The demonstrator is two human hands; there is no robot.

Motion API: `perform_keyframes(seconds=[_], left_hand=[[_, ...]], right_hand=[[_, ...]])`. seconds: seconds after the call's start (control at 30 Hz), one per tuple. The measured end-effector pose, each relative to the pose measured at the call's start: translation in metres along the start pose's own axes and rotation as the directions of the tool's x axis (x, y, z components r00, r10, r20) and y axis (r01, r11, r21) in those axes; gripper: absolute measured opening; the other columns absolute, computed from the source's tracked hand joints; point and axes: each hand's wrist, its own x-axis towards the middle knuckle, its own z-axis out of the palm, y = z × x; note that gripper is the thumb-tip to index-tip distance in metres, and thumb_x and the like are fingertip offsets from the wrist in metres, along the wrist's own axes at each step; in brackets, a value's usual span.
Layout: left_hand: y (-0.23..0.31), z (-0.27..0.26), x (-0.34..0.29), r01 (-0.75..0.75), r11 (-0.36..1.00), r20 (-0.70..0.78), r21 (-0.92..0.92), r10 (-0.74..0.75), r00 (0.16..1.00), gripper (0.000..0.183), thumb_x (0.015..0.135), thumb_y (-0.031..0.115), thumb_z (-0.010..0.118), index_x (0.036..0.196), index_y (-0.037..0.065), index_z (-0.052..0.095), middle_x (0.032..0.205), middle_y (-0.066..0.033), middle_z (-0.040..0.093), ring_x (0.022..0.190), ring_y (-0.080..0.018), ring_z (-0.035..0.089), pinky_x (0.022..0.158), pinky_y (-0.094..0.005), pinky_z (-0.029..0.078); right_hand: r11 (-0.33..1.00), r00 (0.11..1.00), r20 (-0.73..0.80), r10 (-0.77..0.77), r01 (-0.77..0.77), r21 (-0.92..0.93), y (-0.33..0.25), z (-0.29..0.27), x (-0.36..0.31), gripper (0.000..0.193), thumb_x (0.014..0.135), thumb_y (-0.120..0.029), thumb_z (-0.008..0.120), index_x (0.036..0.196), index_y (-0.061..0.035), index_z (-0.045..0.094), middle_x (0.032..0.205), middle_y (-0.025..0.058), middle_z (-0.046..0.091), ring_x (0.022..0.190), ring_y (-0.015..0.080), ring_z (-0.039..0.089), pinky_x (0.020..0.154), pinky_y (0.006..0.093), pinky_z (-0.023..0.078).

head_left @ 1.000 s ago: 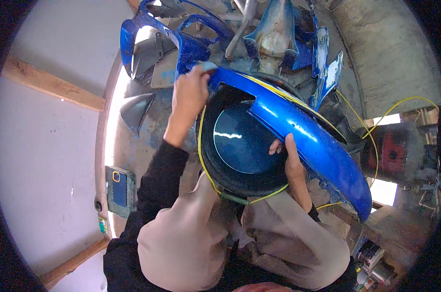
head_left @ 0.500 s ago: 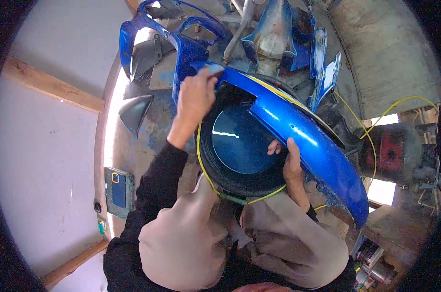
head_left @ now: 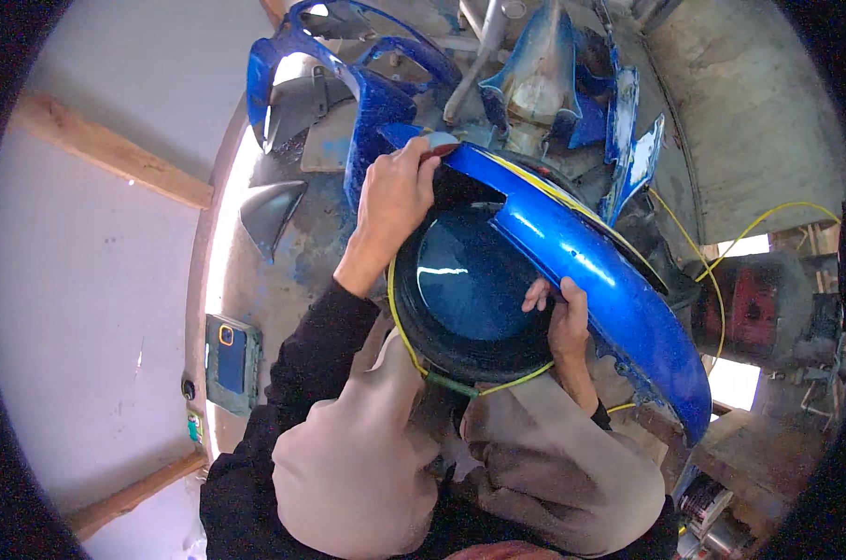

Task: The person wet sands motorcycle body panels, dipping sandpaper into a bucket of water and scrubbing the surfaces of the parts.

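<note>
A long, glossy blue motorcycle body panel with yellow trim lies slantwise over a black bucket of water between my knees. My right hand is closed on the panel's near edge, thumb on top and fingertips showing over the water. At the panel's narrow upper-left end, my left hand pinches a dark red piece of sandpaper against the surface. A pale, dulled patch shows beside those fingers. The bucket's yellow-green wire handle loops along its near side.
Beyond the bucket lie more blue body panels and a partly stripped panel. A dark triangular part rests on the floor at left. A phone lies on a case near the wall. A yellow hose runs at right toward a red-and-black machine.
The left hand's fingers have shifted slightly at the panel's end, and the dark red sandpaper shows more plainly. The whole view has moved a little; the right hand keeps its hold.
</note>
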Motion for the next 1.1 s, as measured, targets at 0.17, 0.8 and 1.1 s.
perform_keyframes(seconds=[0.17, 0.8, 1.1], left_hand=[[0.009, -0.042, -0.002, 0.002, 0.998, -0.036, 0.057, 0.000, 0.999, 0.020, 0.092, 0.013, 0.062, 0.109, 0.002, 0.062, 0.090, -0.0245, 0.069, 0.082, -0.0440, 0.067, 0.073, -0.0517, 0.052], [0.019, -0.308, -0.071, -0.036, 0.940, -0.374, 0.339, 0.170, 0.912, 0.028, 0.093, 0.009, 0.061, 0.120, 0.003, 0.057, 0.093, -0.0241, 0.069, 0.085, -0.0451, 0.066, 0.073, -0.0530, 0.052], [0.006, -0.370, -0.100, 0.190, 0.925, -0.534, 0.329, 0.017, 0.846, 0.035, 0.095, 0.010, 0.060, 0.130, 0.005, 0.056, 0.099, -0.0261, 0.069, 0.090, -0.0435, 0.068, 0.077, -0.0478, 0.055]], right_hand=[[0.998, 0.999, 0.027, -0.045, 0.044, 0.040, -0.020, 0.024, 0.003, 0.054, 0.096, -0.046, 0.039, 0.082, -0.0018, 0.066, 0.075, 0.0118, 0.068, 0.070, 0.0208, 0.063, 0.067, 0.0313, 0.041], [0.929, 0.832, 0.470, -0.293, 0.130, 0.347, -0.140, 0.217, 0.029, 0.046, 0.100, -0.036, 0.041, 0.102, 0.0039, 0.063, 0.072, 0.0105, 0.065, 0.064, 0.0212, 0.062, 0.063, 0.0315, 0.044], [0.940, 0.769, 0.575, -0.280, 0.099, 0.325, -0.163, 0.272, 0.016, 0.045, 0.097, -0.038, 0.042, 0.089, -0.0011, 0.066, 0.075, 0.0103, 0.067, 0.065, 0.0213, 0.064, 0.066, 0.0316, 0.043]])
